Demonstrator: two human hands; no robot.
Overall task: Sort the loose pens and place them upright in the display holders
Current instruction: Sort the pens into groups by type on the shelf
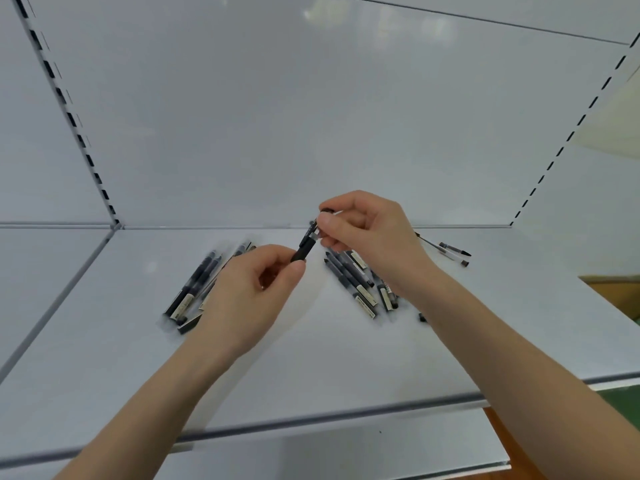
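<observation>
My left hand (252, 285) and right hand (367, 233) pinch one black pen (304, 245) above the shelf (104, 358) bearing a left heap (194, 289) and right heap (353, 275). My hands partly hide both.

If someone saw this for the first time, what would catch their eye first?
The two hands meeting mid-frame: left hand and right hand each pinch an end of one black pen above the white shelf. Dark pens lie flat in a left pile and a right pile, with a few strays at the back right.
</observation>
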